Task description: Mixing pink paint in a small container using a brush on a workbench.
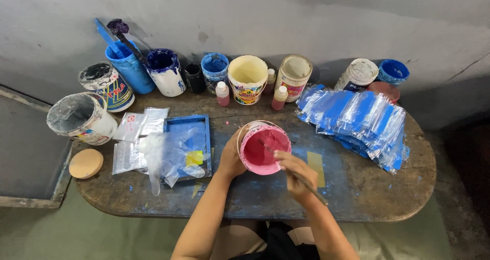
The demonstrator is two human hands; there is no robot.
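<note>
My left palm is hidden behind the pink tub (264, 147), so I see only the back of my left hand (230, 155) and the thumb hooked over the rim; the fingers on the far side are out of sight. The tip of the stick (301, 177) is hard to make out where it dips into the pink paint. My lap and legs are cut off at the bottom edge.

My left fingers are curled wide around the tub's wall, holding it steady on the counter (357, 188). My right hand (293, 172) has its fingers closed tight on the stick, pinching it near the middle.

The stick's long axis runs diagonally: its working end points up and left into the tub, its free end points down and right past my wrist. The tub sits near the counter's middle, mouth up, just right of a blue tray (201, 123) with crumpled plastic bags (171, 155), and left of a heap of blue packets (357, 122).
</note>
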